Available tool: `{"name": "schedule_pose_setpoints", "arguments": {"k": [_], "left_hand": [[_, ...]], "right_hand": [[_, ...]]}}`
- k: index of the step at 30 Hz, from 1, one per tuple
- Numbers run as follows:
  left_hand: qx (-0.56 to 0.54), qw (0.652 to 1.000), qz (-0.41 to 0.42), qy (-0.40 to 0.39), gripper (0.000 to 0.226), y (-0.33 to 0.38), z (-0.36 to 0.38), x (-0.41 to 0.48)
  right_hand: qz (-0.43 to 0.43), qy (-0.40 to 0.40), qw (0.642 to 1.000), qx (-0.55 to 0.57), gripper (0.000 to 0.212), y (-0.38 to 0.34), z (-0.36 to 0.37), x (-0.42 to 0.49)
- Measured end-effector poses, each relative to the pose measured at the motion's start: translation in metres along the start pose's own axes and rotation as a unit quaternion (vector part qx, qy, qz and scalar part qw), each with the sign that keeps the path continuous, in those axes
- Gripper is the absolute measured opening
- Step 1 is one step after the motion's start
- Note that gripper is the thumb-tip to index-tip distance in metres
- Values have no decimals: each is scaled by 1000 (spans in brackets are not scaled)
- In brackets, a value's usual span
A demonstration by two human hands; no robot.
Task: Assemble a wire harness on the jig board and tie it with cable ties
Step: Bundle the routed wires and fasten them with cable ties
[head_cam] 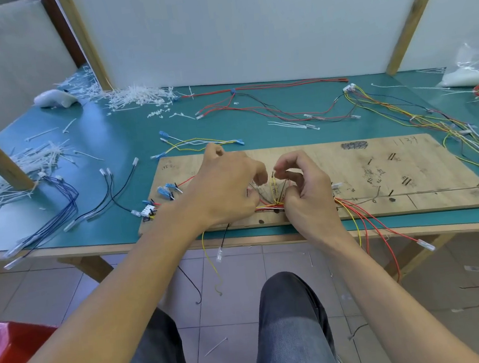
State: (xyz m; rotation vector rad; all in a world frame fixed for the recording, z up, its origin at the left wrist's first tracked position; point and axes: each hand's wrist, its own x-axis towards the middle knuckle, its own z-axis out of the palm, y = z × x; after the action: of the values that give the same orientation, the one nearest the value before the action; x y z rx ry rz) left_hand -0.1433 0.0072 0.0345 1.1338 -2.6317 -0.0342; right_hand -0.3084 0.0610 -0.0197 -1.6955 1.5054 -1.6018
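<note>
Person seated at a green table, both hands over the board, which lies flat at the table's near edge. The wires run along the board's near side as a red, yellow and white bundle, between the two hands.

Left hand: knuckles up, fingers curled down over the bundle. What it holds is hidden, so the grip cannot be told.

Right hand: thumb and forefinger pinch together at the top of a yellow loop rising from the wires, with the lower fingers curled at the bundle.

Blue connectors sit at the board's left end. Red leads and a yellow lead hang off the near table edge.

A pile of white ties lies at the back left of the table. Blue cables lie left of the board. A loose harness lies behind the board. A plastic bag sits far right. A red bin is on the floor at lower left.
</note>
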Motion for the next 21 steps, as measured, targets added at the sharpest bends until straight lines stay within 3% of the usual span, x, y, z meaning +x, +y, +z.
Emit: {"name": "schedule_pose_setpoints", "arguments": {"k": [4,12,16,21], "left_hand": [[70,994,55,-63,22,6,1,10],[76,994,71,-44,18,9,2,5],[75,994,67,-49,19,8,2,3],[99,991,65,-66,22,7,3,1]], "right_hand": [[2,22,1000,1,48,1,0,0],[-95,72,984,-134,34,-3,-5,-14],[-96,23,969,-225,23,6,-17,-37],[-88,8,967,-239,16,6,-24,-43]]}}
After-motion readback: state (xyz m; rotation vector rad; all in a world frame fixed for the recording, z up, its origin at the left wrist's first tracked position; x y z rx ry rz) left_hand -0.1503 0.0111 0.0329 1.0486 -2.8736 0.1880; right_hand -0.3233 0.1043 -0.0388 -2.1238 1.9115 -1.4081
